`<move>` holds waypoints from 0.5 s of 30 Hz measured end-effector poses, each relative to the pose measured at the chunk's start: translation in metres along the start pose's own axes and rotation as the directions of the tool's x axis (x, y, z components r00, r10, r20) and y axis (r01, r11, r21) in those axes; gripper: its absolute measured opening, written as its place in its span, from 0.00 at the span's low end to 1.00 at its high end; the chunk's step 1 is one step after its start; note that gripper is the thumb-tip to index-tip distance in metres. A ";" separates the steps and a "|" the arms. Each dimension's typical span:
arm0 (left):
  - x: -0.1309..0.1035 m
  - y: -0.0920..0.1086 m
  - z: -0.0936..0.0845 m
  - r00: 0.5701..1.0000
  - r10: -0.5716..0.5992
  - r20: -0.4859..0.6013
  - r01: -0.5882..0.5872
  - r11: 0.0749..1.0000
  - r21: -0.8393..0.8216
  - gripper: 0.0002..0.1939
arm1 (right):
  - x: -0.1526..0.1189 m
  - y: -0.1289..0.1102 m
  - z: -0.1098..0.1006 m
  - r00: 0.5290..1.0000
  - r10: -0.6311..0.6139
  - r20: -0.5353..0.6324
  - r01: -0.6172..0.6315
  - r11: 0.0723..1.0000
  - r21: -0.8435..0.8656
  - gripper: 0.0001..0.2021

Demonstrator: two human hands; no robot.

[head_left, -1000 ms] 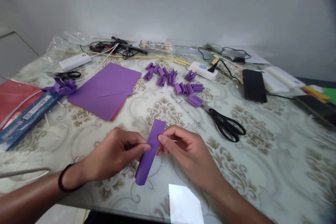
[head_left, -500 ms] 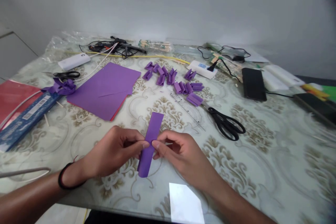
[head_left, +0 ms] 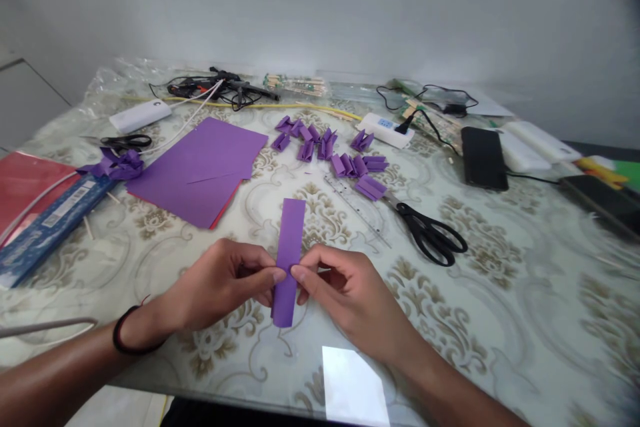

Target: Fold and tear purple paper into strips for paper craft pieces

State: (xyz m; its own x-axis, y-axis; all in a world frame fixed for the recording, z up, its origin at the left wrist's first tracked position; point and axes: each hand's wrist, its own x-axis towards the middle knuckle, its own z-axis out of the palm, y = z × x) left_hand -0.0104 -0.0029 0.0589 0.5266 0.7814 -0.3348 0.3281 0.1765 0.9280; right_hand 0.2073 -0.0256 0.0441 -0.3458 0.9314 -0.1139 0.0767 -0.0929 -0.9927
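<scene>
A folded purple paper strip [head_left: 291, 233] is held nearly upright above the near part of the table. My left hand [head_left: 235, 280] pinches its left edge between thumb and fingers. On the other edge, my right hand [head_left: 340, 287] pinches it at about the same height, the two thumbs almost meeting on its face. The fingertips behind the strip are hidden. Beyond it lie several small folded purple paper pieces [head_left: 327, 145]. Black-handled scissors [head_left: 433, 233] lie to the right, blades beside the nearest folded piece. A clear ruler [head_left: 357, 210] rests between them and the strip.
Purple paper sheets [head_left: 200, 167] lie at the left, beside crumpled purple scraps [head_left: 117, 163] and small scissors [head_left: 127, 142]. A blue box [head_left: 55, 227] sits far left. A white power strip [head_left: 385, 131], a black phone [head_left: 483, 159] and tangled cables [head_left: 225, 88] lie farther back.
The purple strip has turned more upright, its top end moving left and away and its lower end shifting right. Both hands keep their pinch on it.
</scene>
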 end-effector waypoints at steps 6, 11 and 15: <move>-0.002 0.002 0.000 0.997 0.049 -0.054 -0.045 0.995 0.086 0.15 | 0.000 -0.001 0.000 0.999 0.033 0.035 -0.033 0.999 0.009 0.08; 0.000 0.002 -0.001 1.000 0.005 0.002 -0.005 1.000 0.012 0.14 | 0.001 -0.002 0.000 1.000 -0.014 0.000 0.014 1.000 -0.002 0.09; -0.001 0.003 0.000 0.998 0.045 -0.034 -0.042 0.997 0.069 0.15 | 0.001 -0.001 0.000 1.000 0.024 0.012 -0.024 1.000 0.003 0.09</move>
State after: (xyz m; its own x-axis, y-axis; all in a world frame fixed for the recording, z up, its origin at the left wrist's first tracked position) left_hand -0.0101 -0.0031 0.0615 0.5137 0.8085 -0.2872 0.3589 0.1015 0.9278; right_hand 0.2064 -0.0248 0.0454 -0.3551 0.9246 -0.1378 0.0820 -0.1160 -0.9899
